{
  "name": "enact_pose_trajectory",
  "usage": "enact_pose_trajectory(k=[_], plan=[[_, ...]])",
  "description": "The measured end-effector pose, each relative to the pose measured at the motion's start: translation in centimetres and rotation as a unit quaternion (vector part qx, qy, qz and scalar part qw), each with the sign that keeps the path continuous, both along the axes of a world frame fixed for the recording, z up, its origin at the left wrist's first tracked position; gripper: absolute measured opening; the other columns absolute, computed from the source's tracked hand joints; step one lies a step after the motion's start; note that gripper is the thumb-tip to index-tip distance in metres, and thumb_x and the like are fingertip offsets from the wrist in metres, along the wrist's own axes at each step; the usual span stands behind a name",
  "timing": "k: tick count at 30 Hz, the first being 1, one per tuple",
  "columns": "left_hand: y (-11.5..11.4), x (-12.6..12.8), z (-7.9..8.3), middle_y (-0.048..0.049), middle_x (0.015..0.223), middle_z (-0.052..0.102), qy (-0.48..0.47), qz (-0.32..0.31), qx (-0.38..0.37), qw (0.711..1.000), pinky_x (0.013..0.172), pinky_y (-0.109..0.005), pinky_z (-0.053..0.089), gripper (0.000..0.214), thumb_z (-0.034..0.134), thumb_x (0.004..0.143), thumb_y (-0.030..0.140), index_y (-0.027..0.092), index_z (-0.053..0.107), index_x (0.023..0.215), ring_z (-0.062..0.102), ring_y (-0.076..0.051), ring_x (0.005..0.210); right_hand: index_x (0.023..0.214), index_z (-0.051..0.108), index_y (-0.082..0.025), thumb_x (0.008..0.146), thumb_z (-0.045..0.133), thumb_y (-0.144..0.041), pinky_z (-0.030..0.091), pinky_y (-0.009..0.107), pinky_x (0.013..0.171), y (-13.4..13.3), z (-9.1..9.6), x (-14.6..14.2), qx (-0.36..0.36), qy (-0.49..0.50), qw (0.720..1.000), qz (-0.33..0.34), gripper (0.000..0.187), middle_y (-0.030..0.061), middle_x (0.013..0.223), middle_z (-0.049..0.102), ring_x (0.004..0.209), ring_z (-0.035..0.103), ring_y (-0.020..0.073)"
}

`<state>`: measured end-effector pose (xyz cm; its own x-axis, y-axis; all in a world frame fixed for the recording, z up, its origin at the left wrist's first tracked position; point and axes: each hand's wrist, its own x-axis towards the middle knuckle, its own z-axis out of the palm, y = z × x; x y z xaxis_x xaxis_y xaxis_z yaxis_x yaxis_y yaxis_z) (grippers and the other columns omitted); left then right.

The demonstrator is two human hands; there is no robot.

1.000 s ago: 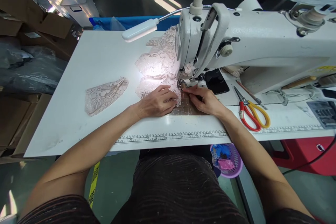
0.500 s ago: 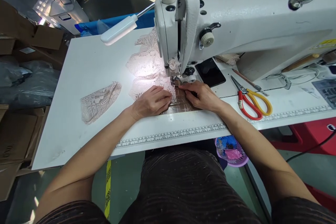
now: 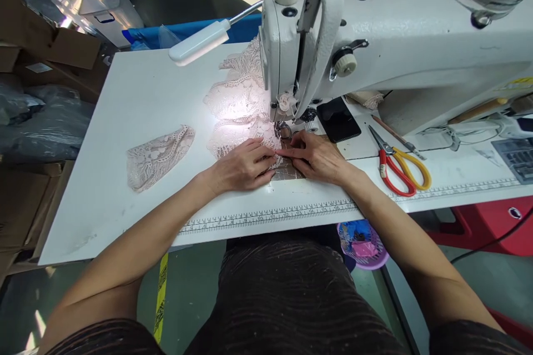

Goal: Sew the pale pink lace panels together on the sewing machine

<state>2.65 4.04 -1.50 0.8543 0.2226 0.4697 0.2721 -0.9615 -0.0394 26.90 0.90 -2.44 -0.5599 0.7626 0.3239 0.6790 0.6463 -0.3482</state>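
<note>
Pale pink lace fabric [image 3: 237,94] lies in scalloped layers under the lamp, its right edge by the presser foot [image 3: 278,129] of the sewing machine [image 3: 400,39]. Resting on the lace's near end is my left hand [image 3: 245,165], fingers laid flat and slightly curved. My right hand [image 3: 318,156] is over the brownish machine plate [image 3: 287,171], index finger stretched to the lace edge and thumb apart below it. The two hands' fingertips meet just in front of the foot. A second, folded lace piece [image 3: 160,158] lies apart on the left of the white table [image 3: 104,205].
Scissors [image 3: 397,163] with red and yellow handles and a black phone [image 3: 339,119] lie right of my hands. A printed ruler [image 3: 266,216] runs along the table's front edge. The lit lamp [image 3: 200,43] hangs over the lace. Below is a purple basket [image 3: 377,258].
My right index finger has moved away from the presser foot, toward me and left, to my left fingertips. The lace looks nearly unmoved; the camera view has shifted slightly.
</note>
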Motion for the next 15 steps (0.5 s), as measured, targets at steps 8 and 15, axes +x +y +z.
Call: enact_pose_trajectory(k=[8, 15], plan=[[-0.36, -0.13, 0.44, -0.0064, 0.103, 0.073, 0.017, 0.036, -0.006, 0.999, 0.095, -0.047, 0.048, 0.021, 0.056, 0.091, 0.033, 0.019, 0.071, 0.097, 0.065, -0.02, 0.085, 0.125, 0.069, -0.025, 0.091, 0.052, -0.018, 0.049, 0.04, 0.086, -0.38, 0.45, -0.45, 0.003, -0.037, 0.999, -0.011, 0.039, 0.011, 0.108, 0.06, 0.096, 0.055, 0.0232], [-0.04, -0.12, 0.42, -0.0053, 0.1, 0.073, 0.017, 0.031, -0.017, 0.999, 0.098, -0.044, 0.049, 0.021, 0.056, 0.091, 0.033, 0.018, 0.071, 0.096, 0.064, -0.019, 0.084, 0.122, 0.07, -0.024, 0.092, 0.05, -0.018, 0.049, 0.04, 0.084, -0.44, 0.7, -0.89, -0.006, -0.052, 0.998, -0.029, 0.037, 0.0118, 0.107, 0.059, 0.096, 0.055, 0.0242]])
